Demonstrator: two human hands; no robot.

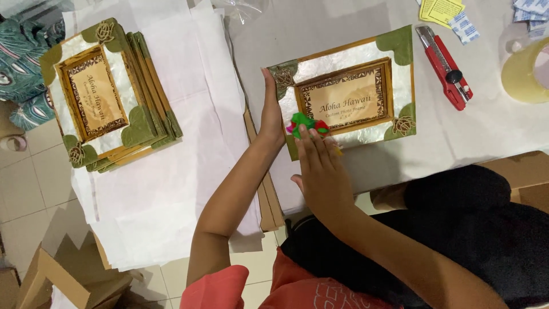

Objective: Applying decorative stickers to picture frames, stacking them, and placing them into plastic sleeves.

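The left hand (272, 114) lies flat along the short left edge of a photo frame (349, 91), fingers straight and together, pressed against the frame's side rather than closed round it. The right hand (320, 166) rests palm down on the frame's lower left corner, fingers stretched out side by side; its fingertips (306, 134) touch a small red and green ornament (306, 123) that sits on that corner. Neither hand clasps anything: both are open and flat, steadying the frame between them.

The frame lies face up on white paper (343, 23) spread over the table, with pale shell-like panels, green corners and a tan card in its window. Its far right end is well away from both hands.

Beyond the frame's right end, away from the right hand, lies a red box cutter (445, 67), and further out a roll of clear tape (523, 71) at the picture's edge. Above the cutter are yellow slips (440, 10) and small blue-and-white packets (463, 27).

Well to the outside of the left hand, across more white paper, a stack of frames (108, 94) of the same kind lies face up, tilted a little. Below that stack, near the floor tiles, stands an open cardboard box (63, 283). A flat cardboard piece (269, 200) runs under the left forearm.
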